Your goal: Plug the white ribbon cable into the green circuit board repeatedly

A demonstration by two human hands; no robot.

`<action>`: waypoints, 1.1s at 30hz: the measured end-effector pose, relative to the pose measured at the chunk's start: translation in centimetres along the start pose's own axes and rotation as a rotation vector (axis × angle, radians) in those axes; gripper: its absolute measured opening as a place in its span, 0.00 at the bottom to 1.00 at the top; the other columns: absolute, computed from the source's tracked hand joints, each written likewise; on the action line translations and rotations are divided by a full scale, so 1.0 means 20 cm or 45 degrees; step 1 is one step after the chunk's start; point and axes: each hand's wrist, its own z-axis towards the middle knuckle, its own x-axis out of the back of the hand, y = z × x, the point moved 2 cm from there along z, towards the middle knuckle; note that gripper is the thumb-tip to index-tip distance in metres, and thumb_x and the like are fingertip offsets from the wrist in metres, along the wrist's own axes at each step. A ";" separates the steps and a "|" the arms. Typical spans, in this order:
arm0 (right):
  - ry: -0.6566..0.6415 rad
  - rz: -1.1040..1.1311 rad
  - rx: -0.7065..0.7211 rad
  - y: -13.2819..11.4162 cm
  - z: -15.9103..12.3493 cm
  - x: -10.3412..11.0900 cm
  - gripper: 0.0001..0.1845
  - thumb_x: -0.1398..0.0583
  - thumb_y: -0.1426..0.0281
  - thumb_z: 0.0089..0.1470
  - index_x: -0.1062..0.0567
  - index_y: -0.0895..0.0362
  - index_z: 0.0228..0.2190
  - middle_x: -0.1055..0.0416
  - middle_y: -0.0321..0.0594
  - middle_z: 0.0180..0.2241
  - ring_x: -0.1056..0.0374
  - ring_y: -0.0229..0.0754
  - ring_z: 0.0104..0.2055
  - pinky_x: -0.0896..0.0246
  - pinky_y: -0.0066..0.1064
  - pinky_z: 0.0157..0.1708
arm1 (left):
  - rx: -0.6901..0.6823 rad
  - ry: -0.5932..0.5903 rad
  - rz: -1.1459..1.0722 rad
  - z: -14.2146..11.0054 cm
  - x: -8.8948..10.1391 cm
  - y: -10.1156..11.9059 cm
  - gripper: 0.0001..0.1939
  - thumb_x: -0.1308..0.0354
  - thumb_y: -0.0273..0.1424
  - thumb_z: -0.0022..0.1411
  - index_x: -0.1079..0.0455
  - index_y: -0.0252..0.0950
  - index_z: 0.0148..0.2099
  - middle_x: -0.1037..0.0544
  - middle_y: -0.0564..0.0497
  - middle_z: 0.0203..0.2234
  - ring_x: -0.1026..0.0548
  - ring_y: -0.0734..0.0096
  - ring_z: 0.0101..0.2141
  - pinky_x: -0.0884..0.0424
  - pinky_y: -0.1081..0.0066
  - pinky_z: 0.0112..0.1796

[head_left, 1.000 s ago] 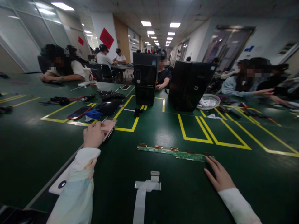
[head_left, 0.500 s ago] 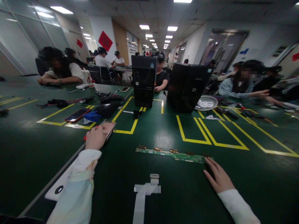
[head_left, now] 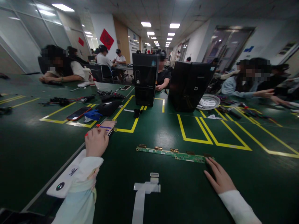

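Nearly crosswise, long green board (head_left: 174, 154)

circuit board (head_left: 173, 154): smooth, faintly glossy, metallic copper-toned tabs (head_left: 158, 148) | nearer than board, ribbon cable (head_left: 140, 202): smooth, plastic-looking | beyond board, computer towers (head_left: 145, 81): glossy black | left of board, white slab (head_left: 65, 175): smooth, plastic-looking | under board, tabletop (head_left: 184, 193): smooth, soft sheen

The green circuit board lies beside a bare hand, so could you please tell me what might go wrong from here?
The right hand is at one end of the green circuit board, so a careless push might shift it or bend the copper-coloured tabs.
The white ribbon cable, nearer the wearer, could perhaps be snagged when reaching across.
The left hand is on the phone with its sleeve overlapping the white device in view, so drawing back might drag that along.
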 end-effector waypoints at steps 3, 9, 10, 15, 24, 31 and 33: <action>-0.010 -0.026 0.008 -0.01 0.00 0.00 0.30 0.50 0.56 0.63 0.38 0.58 0.61 0.38 0.53 0.59 0.33 0.53 0.56 0.32 0.45 0.51 | -0.022 0.037 0.004 -0.01 -0.01 0.02 0.20 0.56 0.32 0.63 0.28 0.34 0.51 0.34 0.35 0.52 0.37 0.42 0.54 0.36 0.51 0.47; 0.047 -0.053 0.023 -0.05 0.00 0.03 0.30 0.51 0.57 0.63 0.39 0.60 0.60 0.37 0.56 0.58 0.34 0.54 0.55 0.32 0.46 0.51 | -0.046 0.094 -0.016 -0.01 -0.04 0.04 0.19 0.54 0.31 0.62 0.28 0.33 0.49 0.37 0.32 0.55 0.40 0.40 0.58 0.36 0.47 0.49; 0.059 -0.055 0.022 -0.06 0.00 0.03 0.30 0.51 0.57 0.63 0.39 0.60 0.60 0.37 0.56 0.58 0.33 0.54 0.55 0.32 0.46 0.51 | -0.045 0.105 -0.025 -0.01 -0.04 0.04 0.19 0.54 0.31 0.62 0.28 0.33 0.49 0.37 0.32 0.56 0.40 0.39 0.58 0.36 0.47 0.49; 0.134 -0.028 0.000 -0.09 0.00 0.03 0.29 0.51 0.57 0.63 0.38 0.59 0.60 0.36 0.54 0.57 0.34 0.53 0.56 0.34 0.45 0.52 | -0.049 0.131 -0.088 -0.01 -0.05 0.03 0.18 0.54 0.31 0.61 0.27 0.30 0.46 0.35 0.28 0.54 0.40 0.33 0.57 0.36 0.42 0.47; 0.179 -0.043 -0.032 -0.13 0.01 0.02 0.29 0.52 0.57 0.63 0.34 0.60 0.58 0.35 0.54 0.56 0.35 0.53 0.56 0.37 0.47 0.54 | -0.090 0.214 -0.221 -0.05 -0.01 0.14 0.19 0.54 0.28 0.60 0.32 0.29 0.50 0.33 0.29 0.51 0.35 0.38 0.53 0.33 0.46 0.45; 0.185 -0.105 -0.039 -0.15 0.02 0.01 0.28 0.52 0.58 0.62 0.31 0.61 0.56 0.34 0.55 0.55 0.35 0.54 0.55 0.37 0.47 0.53 | -0.455 0.024 -0.350 -0.15 -0.06 0.47 0.17 0.55 0.29 0.62 0.29 0.35 0.48 0.28 0.41 0.47 0.29 0.56 0.48 0.30 0.61 0.45; 0.168 -0.101 -0.039 -0.15 0.03 0.02 0.27 0.52 0.59 0.62 0.31 0.60 0.56 0.34 0.55 0.55 0.35 0.54 0.55 0.37 0.47 0.53 | -0.498 -0.012 -0.374 -0.17 -0.07 0.51 0.18 0.56 0.30 0.63 0.29 0.35 0.49 0.28 0.41 0.48 0.29 0.57 0.49 0.30 0.61 0.47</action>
